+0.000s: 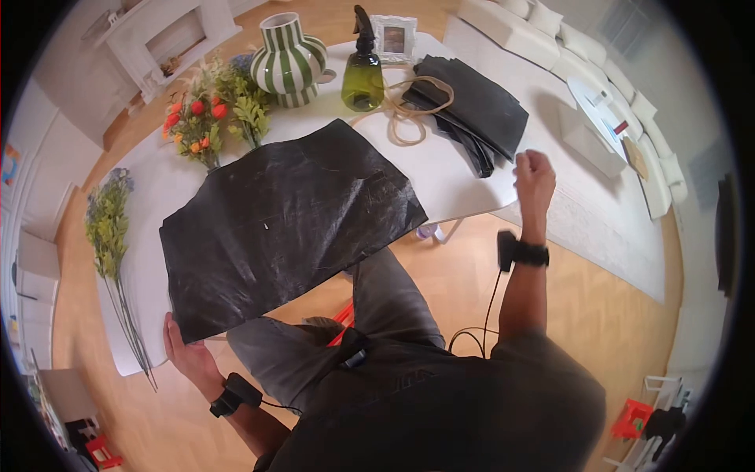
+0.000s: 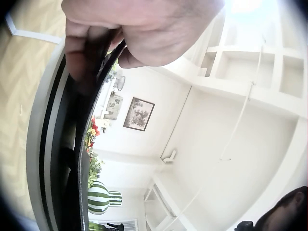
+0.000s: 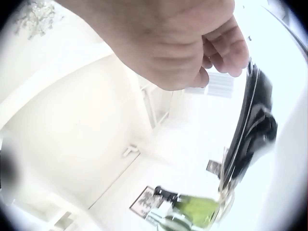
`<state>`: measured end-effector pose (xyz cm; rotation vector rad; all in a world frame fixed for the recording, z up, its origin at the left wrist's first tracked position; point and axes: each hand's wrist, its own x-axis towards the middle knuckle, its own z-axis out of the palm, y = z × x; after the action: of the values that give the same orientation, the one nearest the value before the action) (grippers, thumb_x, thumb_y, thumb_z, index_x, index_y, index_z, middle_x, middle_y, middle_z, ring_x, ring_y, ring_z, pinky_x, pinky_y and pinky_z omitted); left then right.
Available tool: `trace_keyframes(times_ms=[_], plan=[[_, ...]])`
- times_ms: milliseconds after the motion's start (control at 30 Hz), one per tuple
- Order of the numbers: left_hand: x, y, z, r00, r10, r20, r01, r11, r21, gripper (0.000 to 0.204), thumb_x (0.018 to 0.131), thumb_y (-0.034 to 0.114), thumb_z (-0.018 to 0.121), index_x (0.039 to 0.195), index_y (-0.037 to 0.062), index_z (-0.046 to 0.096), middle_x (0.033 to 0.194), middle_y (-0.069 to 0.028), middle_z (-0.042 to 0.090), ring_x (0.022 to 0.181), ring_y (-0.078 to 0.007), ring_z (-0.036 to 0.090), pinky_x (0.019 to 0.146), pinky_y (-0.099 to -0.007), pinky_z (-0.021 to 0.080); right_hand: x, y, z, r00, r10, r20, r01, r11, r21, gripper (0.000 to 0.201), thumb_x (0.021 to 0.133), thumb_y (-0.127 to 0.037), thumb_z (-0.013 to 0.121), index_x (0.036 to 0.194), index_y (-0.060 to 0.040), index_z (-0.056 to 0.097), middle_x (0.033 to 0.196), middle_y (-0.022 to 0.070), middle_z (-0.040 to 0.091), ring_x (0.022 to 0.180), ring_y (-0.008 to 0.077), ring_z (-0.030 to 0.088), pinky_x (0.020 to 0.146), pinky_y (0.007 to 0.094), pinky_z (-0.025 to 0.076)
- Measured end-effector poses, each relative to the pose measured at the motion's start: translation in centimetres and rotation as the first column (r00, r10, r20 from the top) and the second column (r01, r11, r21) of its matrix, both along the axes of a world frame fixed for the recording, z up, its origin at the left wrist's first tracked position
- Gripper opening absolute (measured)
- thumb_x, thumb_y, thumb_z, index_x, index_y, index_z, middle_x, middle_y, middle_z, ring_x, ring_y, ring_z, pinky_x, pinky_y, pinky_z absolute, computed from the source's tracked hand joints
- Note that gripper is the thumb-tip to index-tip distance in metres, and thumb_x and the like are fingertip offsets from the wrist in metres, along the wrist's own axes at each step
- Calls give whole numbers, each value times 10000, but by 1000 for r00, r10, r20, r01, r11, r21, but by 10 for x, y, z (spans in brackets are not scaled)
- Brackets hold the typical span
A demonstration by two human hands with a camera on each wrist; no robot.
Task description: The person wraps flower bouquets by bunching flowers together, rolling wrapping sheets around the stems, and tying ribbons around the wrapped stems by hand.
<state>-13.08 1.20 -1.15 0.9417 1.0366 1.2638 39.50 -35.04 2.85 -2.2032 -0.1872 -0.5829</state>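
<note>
A large black sheet (image 1: 283,228) with creases lies over the front of the table and hangs past its edge. At its lower left corner my left hand (image 1: 189,354) grips it, thumb on one side and fingers on the other; the left wrist view shows the hand (image 2: 139,29) pinching the sheet's edge (image 2: 89,120). My right hand (image 1: 535,185) is raised beside folded black sheets (image 1: 480,106), fingers curled. In the right wrist view nothing shows between the fingers of that hand (image 3: 178,43), close to the black bundle (image 3: 252,120); contact is unclear.
On the white table (image 1: 145,157) stand a green-striped vase (image 1: 287,67), a green spray bottle (image 1: 362,82) and a framed picture (image 1: 393,39). Red and orange flowers (image 1: 197,126) lie behind the sheet, blue ones (image 1: 110,212) at left. Looped cord (image 1: 405,130) lies beside the folded sheets.
</note>
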Motion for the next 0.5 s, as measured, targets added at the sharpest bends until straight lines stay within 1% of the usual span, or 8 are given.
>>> trace_keyframes(times_ms=[33,100,167,233,300,333,400,500], plan=[[0,-1,-1,1000,-14,2,14,1000,-3,349,978,213,561,1253,-2,578,1231,-98,602,1073,-213,618,823,-285,542,9,-4,7,997,-3,-76,17,983,184,377,857,-294,646,988,57,676,747,147,689,676,213,664,569,333,522],[4,-1,-1,999,16,-51,-14,999,49,356,980,210,552,1263,-6,573,1246,-112,588,1083,-221,607,814,-286,546,48,-17,-5,988,-56,-146,95,958,272,452,874,-329,656,957,115,643,708,157,661,608,195,644,470,314,498],[9,-5,2,999,21,-41,-19,999,46,355,982,208,545,1263,-7,573,1248,-117,584,1089,-226,601,826,-292,545,79,-31,-8,880,172,-443,-2,933,359,507,886,-365,665,908,139,607,720,166,637,548,192,615,425,312,466],[7,-6,-4,999,34,-29,-32,999,44,355,983,206,538,1264,-9,574,1249,-122,579,1096,-231,595,838,-297,543,91,-26,-6,856,211,-472,-22,927,374,475,881,-353,688,838,110,589,736,166,617,527,180,596,399,296,428],[2,-3,-10,943,42,-329,51,962,269,356,981,209,536,1254,-16,577,1235,-128,583,1099,-240,591,869,-309,525,86,-10,3,826,241,-509,-15,913,408,379,871,-289,707,779,61,592,734,145,610,529,160,585,392,276,391],[1,-1,-12,945,39,-325,54,961,272,356,981,209,536,1254,-16,577,1235,-128,583,1099,-240,591,869,-309,525,92,-10,1,771,327,-547,-33,877,479,347,861,-272,726,765,33,591,717,118,603,543,151,588,401,256,383],[10,-6,2,999,36,-20,-35,999,32,357,973,211,546,1244,-19,583,1221,-127,593,1092,-232,593,868,-306,504,109,-12,-2,731,396,-555,-47,841,538,359,857,-288,736,759,22,585,713,109,599,545,149,585,407,249,383],[9,-7,4,998,25,-59,-24,999,21,368,965,219,562,1244,-20,581,1205,-125,603,1082,-224,598,842,-290,492,115,-5,4,698,452,-555,-28,793,609,369,848,-302,754,735,-3,570,684,85,583,522,143,561,405,243,370]])
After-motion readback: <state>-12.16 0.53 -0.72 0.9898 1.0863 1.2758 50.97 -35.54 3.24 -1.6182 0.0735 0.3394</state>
